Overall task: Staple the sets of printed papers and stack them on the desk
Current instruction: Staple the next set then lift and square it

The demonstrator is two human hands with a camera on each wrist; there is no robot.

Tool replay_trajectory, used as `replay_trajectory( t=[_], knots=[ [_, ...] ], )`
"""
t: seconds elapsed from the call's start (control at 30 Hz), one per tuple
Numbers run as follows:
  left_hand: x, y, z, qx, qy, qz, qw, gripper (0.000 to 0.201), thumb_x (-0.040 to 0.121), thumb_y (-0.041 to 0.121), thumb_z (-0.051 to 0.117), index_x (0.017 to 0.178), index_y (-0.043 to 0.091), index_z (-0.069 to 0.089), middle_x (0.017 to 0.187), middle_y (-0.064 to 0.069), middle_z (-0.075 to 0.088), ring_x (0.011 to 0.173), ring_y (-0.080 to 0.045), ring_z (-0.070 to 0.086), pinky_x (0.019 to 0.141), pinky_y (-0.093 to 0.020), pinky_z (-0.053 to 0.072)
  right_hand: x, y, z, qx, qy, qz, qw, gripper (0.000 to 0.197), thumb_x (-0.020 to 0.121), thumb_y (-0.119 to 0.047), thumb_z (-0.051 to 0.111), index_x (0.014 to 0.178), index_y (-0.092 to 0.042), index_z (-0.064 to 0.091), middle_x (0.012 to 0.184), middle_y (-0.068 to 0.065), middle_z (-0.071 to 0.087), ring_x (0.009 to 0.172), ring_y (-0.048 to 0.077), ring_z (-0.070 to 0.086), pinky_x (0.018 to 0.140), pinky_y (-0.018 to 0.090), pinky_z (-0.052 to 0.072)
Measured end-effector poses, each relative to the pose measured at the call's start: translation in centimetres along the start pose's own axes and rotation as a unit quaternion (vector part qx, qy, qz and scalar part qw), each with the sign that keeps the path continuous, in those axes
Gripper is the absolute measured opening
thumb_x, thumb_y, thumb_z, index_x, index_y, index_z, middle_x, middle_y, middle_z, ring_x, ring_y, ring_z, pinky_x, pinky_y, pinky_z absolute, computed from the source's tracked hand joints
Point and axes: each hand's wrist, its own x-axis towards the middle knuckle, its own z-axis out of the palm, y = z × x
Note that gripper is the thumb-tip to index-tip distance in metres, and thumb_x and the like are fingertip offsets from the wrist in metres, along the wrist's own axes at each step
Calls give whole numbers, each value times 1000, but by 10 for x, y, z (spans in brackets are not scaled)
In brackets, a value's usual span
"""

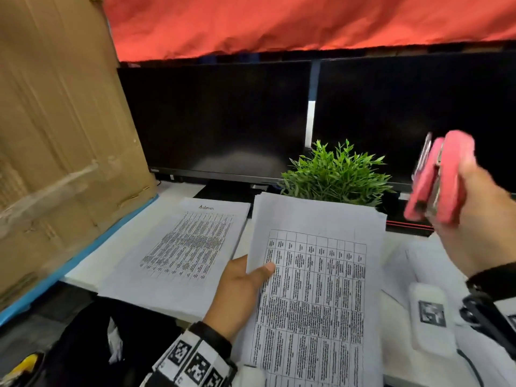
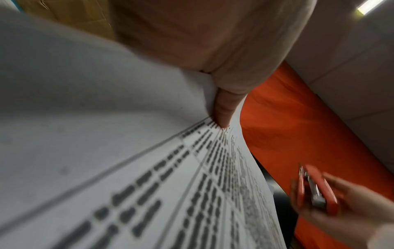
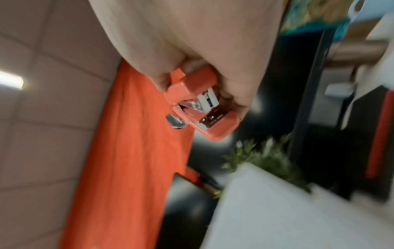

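Observation:
My left hand (image 1: 243, 277) pinches the left edge of a set of printed papers (image 1: 312, 289) with a table on it, thumb on top, holding it above the desk. The left wrist view shows the thumb (image 2: 224, 109) pressing on the same sheet (image 2: 149, 168). Up at the right, my right hand (image 1: 472, 219) grips a pink-red stapler (image 1: 438, 180), clear of the papers. In the right wrist view the stapler (image 3: 200, 104) sits in my curled fingers with its metal mouth showing. A stack of printed papers (image 1: 178, 247) headed "Admin" lies on the desk at the left.
Two dark monitors (image 1: 223, 118) stand behind, with a small green plant (image 1: 335, 174) between them and the papers. A cardboard box (image 1: 55, 135) walls off the left. More loose sheets (image 1: 402, 266) and a white device with a marker (image 1: 430, 317) lie at the right.

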Motion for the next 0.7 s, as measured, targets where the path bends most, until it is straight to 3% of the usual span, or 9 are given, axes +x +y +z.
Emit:
replay_trajectory(
  t=[0.07,0.1,0.17,0.27,0.37,0.43,0.5,0.6,0.7],
  knots=[
    [-3,-2,1,11,-14,8,1000,16,95,9,59,93,17,73,79,5,76,75,-8,71,61,-12,50,-3,-11,24,131,-33,-13,991,47,99,-44,36,132,-16,54,108,3,64,99,16,63,90,41,53],
    [-4,-4,2,18,-19,11,1000,16,95,11,58,93,17,73,83,1,76,79,-13,72,64,-16,53,-8,-14,37,177,-51,-16,983,49,100,-39,31,134,-9,49,110,8,60,99,19,60,88,39,53],
    [-6,-6,6,18,-36,12,999,16,95,11,58,95,12,73,90,-10,76,86,-27,72,72,-26,57,-15,-13,65,234,-78,-22,969,40,98,-31,26,121,-5,46,96,8,55,85,22,56,76,37,53],
    [-10,-11,11,2,-62,15,998,19,94,21,61,95,6,73,90,-14,75,80,-29,70,73,-31,55,-24,1,99,237,-31,-13,971,31,95,-27,29,109,-7,48,86,11,54,75,25,58,66,40,55],
    [-12,-17,13,21,-84,39,995,54,78,46,61,97,-5,64,85,-14,64,80,-20,57,75,-41,46,-31,13,120,159,18,-23,987,30,96,-36,31,95,-12,50,85,11,54,76,24,58,69,43,54],
    [-14,-17,12,33,-91,54,994,55,78,45,58,96,-6,62,85,-15,63,81,-20,57,78,-48,49,-34,20,128,126,30,-32,991,29,95,-41,31,83,-18,45,84,10,49,79,25,54,75,48,54],
    [-14,-18,11,33,-91,62,993,46,81,39,57,94,-5,65,88,-25,68,81,-26,61,81,-55,51,-38,24,133,95,26,-43,994,28,88,-46,33,76,-21,39,81,11,42,75,25,48,71,47,51],
    [-13,-22,9,34,-88,70,993,47,83,40,57,87,-6,61,83,-33,61,73,-22,55,70,-52,49,-40,29,137,82,6,-50,995,33,85,-47,33,77,-16,41,82,10,40,73,28,44,65,49,48],
    [-13,-25,10,13,-86,60,994,41,84,38,58,74,-2,55,66,-17,52,65,-19,47,65,-38,38,-45,32,140,72,-1,-55,996,48,81,-51,34,77,-4,43,78,19,36,71,32,41,63,52,44]
  ],
)
